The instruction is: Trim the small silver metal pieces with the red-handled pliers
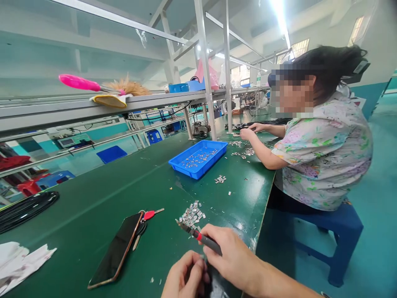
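Green workbench (pixel 133 176): right hand (pixel 231 254) clamps red-banded tool (pixel 199 236) angled forward-left, metal pieces (pixel 192 213) just beyond; left hand (pixel 186 273) pinched, contents unclear.

Tool (pixel 199 236) in right hand (pixel 232 254) near silvery pieces (pixel 192 212)

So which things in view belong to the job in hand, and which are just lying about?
Likely part of the job:
plier-like tool, in the right hand
pile of small metal pieces, near its tip
blue tray, with small pieces inside

Apparently just lying about:
smartphone
red-headed key
pink-handled brush
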`<action>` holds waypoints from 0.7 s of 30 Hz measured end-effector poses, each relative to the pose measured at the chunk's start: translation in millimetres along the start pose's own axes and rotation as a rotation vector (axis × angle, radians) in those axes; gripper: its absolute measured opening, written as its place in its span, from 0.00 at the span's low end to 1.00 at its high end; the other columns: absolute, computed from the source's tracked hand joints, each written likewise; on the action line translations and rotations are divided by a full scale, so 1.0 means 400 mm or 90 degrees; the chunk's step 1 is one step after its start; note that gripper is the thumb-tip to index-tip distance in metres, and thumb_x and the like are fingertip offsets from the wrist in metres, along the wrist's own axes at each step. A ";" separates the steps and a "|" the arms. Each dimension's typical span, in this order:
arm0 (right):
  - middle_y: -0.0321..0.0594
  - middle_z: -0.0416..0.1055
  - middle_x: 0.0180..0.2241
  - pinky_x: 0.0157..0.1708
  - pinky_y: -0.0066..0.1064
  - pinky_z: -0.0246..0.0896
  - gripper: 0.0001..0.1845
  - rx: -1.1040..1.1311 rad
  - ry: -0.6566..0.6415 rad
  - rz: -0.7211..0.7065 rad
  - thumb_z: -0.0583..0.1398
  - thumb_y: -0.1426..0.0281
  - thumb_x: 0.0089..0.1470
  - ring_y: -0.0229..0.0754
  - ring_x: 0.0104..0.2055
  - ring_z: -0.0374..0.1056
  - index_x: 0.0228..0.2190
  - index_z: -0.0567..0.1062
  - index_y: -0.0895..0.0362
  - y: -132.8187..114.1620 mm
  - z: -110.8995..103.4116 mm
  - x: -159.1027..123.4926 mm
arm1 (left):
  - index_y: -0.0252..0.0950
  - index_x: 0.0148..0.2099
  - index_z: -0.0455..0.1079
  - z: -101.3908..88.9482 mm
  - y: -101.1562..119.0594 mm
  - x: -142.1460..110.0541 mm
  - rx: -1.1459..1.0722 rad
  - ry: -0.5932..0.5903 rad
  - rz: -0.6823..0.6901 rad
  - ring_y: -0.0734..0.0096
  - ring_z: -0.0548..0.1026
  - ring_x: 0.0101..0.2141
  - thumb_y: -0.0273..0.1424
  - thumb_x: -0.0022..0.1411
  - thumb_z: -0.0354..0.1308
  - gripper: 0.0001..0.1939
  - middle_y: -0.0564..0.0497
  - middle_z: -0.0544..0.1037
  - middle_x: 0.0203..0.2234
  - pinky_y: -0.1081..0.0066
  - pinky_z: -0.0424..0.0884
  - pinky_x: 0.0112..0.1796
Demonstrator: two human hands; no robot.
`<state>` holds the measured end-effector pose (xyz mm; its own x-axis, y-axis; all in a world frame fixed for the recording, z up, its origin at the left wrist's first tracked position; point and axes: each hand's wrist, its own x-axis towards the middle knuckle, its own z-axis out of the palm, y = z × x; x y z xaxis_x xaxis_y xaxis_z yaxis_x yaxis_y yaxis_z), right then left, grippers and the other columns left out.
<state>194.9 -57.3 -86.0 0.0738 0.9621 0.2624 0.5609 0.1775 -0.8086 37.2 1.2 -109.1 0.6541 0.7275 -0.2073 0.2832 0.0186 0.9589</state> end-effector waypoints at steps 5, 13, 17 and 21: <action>0.37 0.66 0.37 0.38 0.34 0.57 0.07 -0.181 0.050 -0.013 0.52 0.68 0.57 0.40 0.38 0.62 0.38 0.67 0.53 0.040 -0.030 -0.025 | 0.35 0.29 0.64 -0.037 0.007 0.005 0.022 0.125 0.064 0.76 0.63 0.23 0.51 0.58 0.52 0.23 0.52 0.68 0.23 0.77 0.60 0.27; 0.39 0.64 0.34 0.33 0.41 0.62 0.13 -0.478 0.101 -0.093 0.58 0.71 0.51 0.47 0.36 0.62 0.41 0.67 0.53 0.121 -0.004 -0.082 | 0.35 0.28 0.63 -0.027 -0.025 0.003 0.026 0.197 0.098 0.74 0.63 0.24 0.48 0.60 0.50 0.21 0.53 0.67 0.22 0.76 0.60 0.28; 0.39 0.64 0.33 0.32 0.39 0.62 0.17 -0.519 0.145 -0.143 0.60 0.72 0.48 0.45 0.34 0.62 0.42 0.67 0.55 0.118 0.015 -0.075 | 0.35 0.27 0.64 -0.030 -0.023 0.002 0.044 0.209 0.095 0.72 0.63 0.24 0.50 0.59 0.50 0.22 0.52 0.67 0.21 0.74 0.61 0.28; 0.38 0.63 0.32 0.30 0.36 0.60 0.19 -0.559 0.197 -0.178 0.61 0.71 0.45 0.44 0.33 0.61 0.42 0.68 0.56 0.121 0.036 -0.069 | 0.35 0.27 0.64 -0.034 -0.034 0.008 0.053 0.211 0.099 0.71 0.63 0.24 0.51 0.59 0.49 0.23 0.51 0.68 0.22 0.74 0.61 0.28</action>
<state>208.1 -72.3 -140.0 -0.0130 0.7896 0.6135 0.9974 0.0533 -0.0475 25.9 12.6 -120.2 0.4354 0.8999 0.0260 0.2634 -0.1550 0.9522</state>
